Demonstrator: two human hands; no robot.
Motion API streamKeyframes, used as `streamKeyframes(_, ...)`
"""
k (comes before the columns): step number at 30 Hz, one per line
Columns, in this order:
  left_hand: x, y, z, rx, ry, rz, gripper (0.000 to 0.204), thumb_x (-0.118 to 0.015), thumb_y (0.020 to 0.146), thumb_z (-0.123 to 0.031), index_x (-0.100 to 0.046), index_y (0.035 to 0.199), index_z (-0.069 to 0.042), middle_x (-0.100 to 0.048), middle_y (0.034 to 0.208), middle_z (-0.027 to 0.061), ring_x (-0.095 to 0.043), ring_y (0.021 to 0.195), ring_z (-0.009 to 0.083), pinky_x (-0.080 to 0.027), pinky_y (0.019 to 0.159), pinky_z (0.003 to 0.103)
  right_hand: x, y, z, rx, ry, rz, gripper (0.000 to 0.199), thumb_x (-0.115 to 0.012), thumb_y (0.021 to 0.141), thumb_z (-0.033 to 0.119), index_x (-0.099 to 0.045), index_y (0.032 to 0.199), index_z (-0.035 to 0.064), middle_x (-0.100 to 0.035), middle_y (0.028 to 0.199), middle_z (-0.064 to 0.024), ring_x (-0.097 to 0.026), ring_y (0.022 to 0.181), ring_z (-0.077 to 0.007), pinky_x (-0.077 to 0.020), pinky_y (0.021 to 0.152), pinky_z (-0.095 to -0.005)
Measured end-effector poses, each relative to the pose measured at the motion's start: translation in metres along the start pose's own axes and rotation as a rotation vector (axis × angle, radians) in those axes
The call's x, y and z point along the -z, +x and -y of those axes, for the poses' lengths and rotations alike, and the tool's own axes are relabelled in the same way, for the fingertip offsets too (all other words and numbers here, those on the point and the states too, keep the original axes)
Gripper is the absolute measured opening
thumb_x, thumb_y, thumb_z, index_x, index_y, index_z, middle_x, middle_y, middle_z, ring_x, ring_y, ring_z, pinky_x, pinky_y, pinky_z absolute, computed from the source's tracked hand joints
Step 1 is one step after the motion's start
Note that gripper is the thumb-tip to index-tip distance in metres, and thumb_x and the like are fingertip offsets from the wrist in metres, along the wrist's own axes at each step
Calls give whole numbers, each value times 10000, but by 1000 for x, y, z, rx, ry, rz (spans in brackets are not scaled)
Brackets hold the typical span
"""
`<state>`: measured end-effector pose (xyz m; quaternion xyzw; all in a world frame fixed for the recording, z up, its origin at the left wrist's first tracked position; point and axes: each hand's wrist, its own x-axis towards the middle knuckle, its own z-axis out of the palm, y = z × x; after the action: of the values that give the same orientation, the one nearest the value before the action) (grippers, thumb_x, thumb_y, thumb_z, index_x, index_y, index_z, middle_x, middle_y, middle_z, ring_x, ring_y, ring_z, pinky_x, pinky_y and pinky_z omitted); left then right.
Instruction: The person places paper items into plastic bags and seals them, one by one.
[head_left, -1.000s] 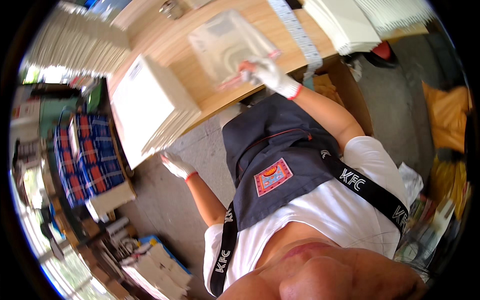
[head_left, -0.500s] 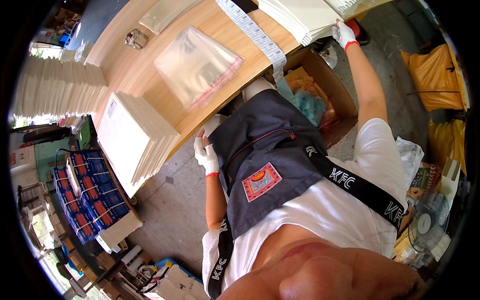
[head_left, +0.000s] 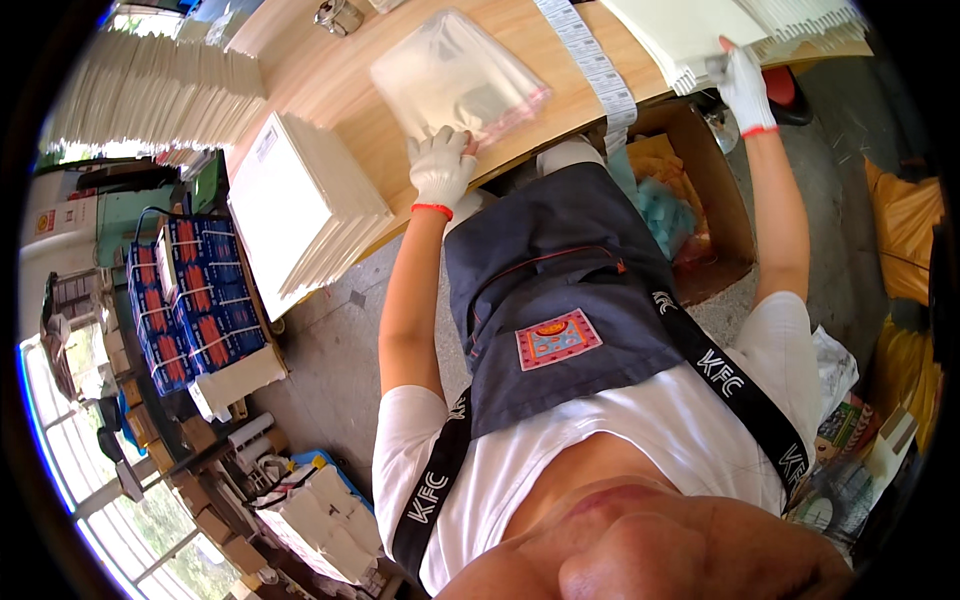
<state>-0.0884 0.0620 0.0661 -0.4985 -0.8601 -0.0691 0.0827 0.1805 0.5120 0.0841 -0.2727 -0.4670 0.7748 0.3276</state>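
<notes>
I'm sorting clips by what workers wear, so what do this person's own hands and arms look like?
Both hands wear white knit gloves with a red band at the cuff: the left hand and the right hand. The forearms are bare. Short white sleeves of a T-shirt cover the upper arms. No watch or jewellery shows.

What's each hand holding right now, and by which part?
The right hand grips the near edge of the top cream sheet on its stack. The left hand holds nothing; it rests flat on the near edge of the clear plastic bags.
</notes>
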Motion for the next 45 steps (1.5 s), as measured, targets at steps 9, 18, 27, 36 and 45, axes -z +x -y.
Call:
streamKeyframes(9, 4, 16, 17, 149, -131, 147, 244, -614, 716, -108, -579, 949, -174, -572, 1026, 9, -548, 965, 249, -495, 770, 378, -119, -171, -62, -534, 160, 416, 455, -558, 827, 140, -438, 1226, -43, -596, 1107, -135, -630, 937, -173, -542, 791, -269)
streamKeyframes(18, 19, -4, 19, 295, -301, -107, 258, -560, 699, -40, -629, 909, -173, -613, 941, -2, -585, 824, 210, -488, 687, 352, -114, -201, -136, -521, 249, 205, 364, -616, 831, 231, -479, 1131, 75, -602, 845, -4, -500, 476, -44, -323, 339, -173)
streamKeyframes(27, 8, -30, -45, 189, -518, -579, 534, -592, 687, 67, -533, 1187, -111, -584, 1141, 94, -629, 839, 223, -510, 703, 298, -141, -218, -141, -442, 408, 118, 370, -580, 865, 175, -462, 1200, 69, -598, 979, -26, -583, 728, -89, -448, 500, -192)
streamKeyframes(36, -50, -33, -91, 1010, -1703, -404, 165, -557, 887, -109, -587, 947, 41, -647, 886, 63, -598, 766, 122, -481, 673, 252, -151, -209, -122, -444, 294, 274, 314, -561, 885, 194, -471, 1149, 48, -605, 843, -62, -568, 543, -116, -389, 399, -213)
streamKeyframes(45, -57, -106, -118, 974, -1939, 82, 247, -556, 911, -231, -547, 999, 0, -652, 872, 115, -590, 564, 148, -523, 523, 279, -184, -204, -171, -640, 736, 188, 416, -483, 935, 139, -345, 1306, 11, -453, 1286, -185, -526, 1119, -291, -406, 1016, -411)
